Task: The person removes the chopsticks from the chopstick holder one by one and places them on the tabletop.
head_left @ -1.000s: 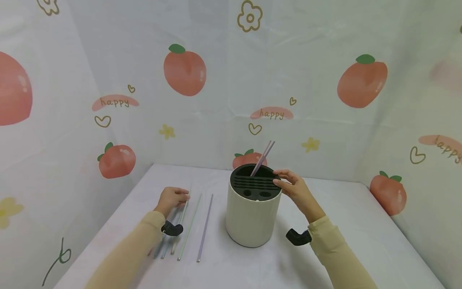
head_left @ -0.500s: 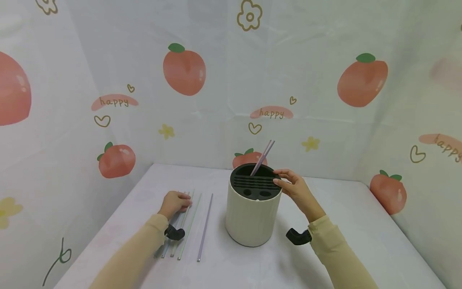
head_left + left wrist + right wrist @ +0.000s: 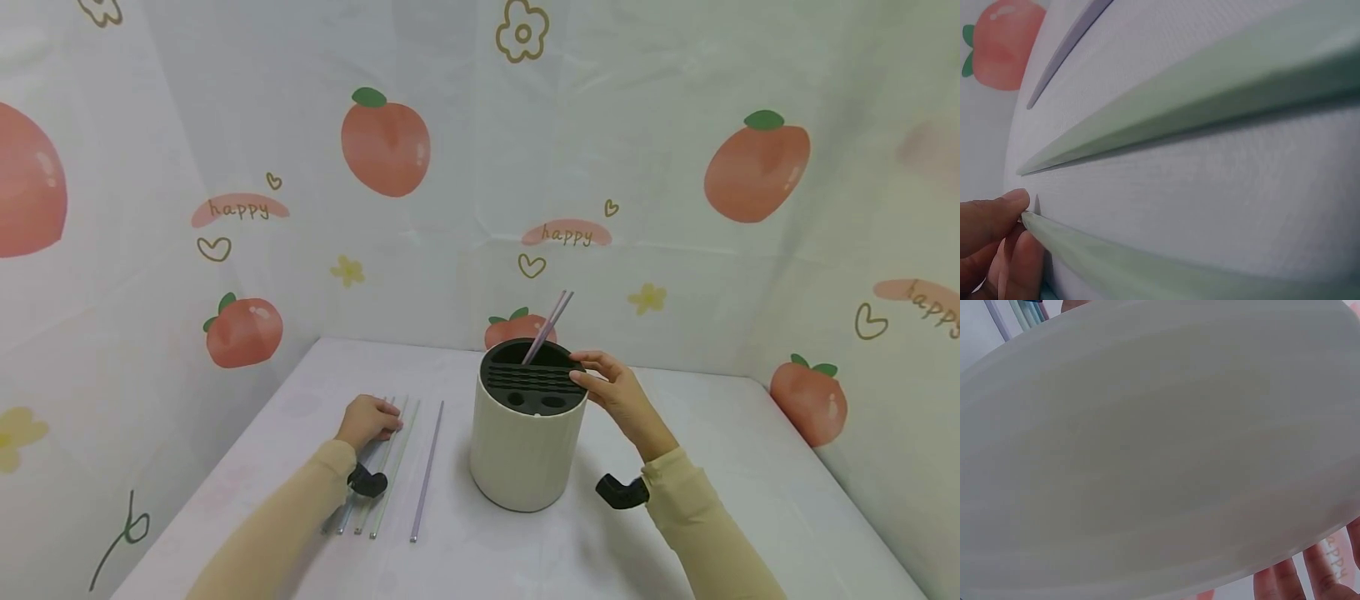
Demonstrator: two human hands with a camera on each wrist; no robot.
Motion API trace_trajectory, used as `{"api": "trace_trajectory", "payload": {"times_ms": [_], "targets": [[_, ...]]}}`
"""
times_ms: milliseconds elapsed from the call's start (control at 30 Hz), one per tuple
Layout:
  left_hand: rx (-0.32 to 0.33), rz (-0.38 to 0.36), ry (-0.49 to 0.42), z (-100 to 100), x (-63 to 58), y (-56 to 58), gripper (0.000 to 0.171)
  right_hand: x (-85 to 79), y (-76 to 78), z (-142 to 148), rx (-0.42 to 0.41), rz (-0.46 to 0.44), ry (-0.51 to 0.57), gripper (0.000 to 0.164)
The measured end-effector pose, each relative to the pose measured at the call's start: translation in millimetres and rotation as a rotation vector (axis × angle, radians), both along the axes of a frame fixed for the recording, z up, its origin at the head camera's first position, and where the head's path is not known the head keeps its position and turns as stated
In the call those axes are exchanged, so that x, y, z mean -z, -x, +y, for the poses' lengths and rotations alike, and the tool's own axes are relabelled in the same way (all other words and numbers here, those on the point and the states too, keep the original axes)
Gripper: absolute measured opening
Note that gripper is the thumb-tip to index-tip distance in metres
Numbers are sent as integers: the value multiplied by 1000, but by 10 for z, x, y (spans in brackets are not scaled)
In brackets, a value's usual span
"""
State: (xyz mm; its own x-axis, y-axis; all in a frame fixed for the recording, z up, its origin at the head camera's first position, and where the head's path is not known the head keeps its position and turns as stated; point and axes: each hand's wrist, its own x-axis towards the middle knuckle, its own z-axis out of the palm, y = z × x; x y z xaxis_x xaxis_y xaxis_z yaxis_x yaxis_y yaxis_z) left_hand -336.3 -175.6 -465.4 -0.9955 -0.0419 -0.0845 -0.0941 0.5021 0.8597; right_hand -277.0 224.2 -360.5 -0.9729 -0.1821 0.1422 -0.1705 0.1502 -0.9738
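In the head view, my left hand [image 3: 369, 419] is low over the row of thin sticks on the table. The left wrist view shows its thumb and fingertips pinching the end of a pale green stick [image 3: 1122, 269]. Another green stick [image 3: 1166, 112] lies alongside it, and a purple stick [image 3: 427, 475] is farther right. My right hand [image 3: 618, 400] touches the rim of a round cream holder [image 3: 525, 462] with its fingers fairly straight. The holder's black top has slots and round holes. Two pinkish-purple sticks [image 3: 550, 327] lean in its large rear opening.
Beneath everything is a white-covered table [image 3: 480, 567]. A white fabric backdrop [image 3: 450, 250] printed with peaches stands behind and at both sides. More sticks [image 3: 342, 521] lie partly under my left forearm. The upright holder stands between my hands.
My left hand has moved slightly right across the sticks, from the left part of the row toward the green ones. My right hand and the holder have stayed in place.
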Motion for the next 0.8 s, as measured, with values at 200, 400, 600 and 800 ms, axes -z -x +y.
{"api": "trace_trajectory", "payload": {"times_ms": [200, 400, 600, 800], "targets": [[5, -3, 25, 2, 0, 6, 19, 12, 3, 1, 12, 0, 10, 43], [17, -21, 23, -7, 20, 32, 19, 12, 11, -2, 4, 1, 29, 44], [15, -13, 22, -6, 18, 36, 20, 4, 15, -1, -10, 2, 37, 46], [10, -25, 9, -2, 8, 32, 20, 10, 15, 7, -11, -1, 41, 46]]}}
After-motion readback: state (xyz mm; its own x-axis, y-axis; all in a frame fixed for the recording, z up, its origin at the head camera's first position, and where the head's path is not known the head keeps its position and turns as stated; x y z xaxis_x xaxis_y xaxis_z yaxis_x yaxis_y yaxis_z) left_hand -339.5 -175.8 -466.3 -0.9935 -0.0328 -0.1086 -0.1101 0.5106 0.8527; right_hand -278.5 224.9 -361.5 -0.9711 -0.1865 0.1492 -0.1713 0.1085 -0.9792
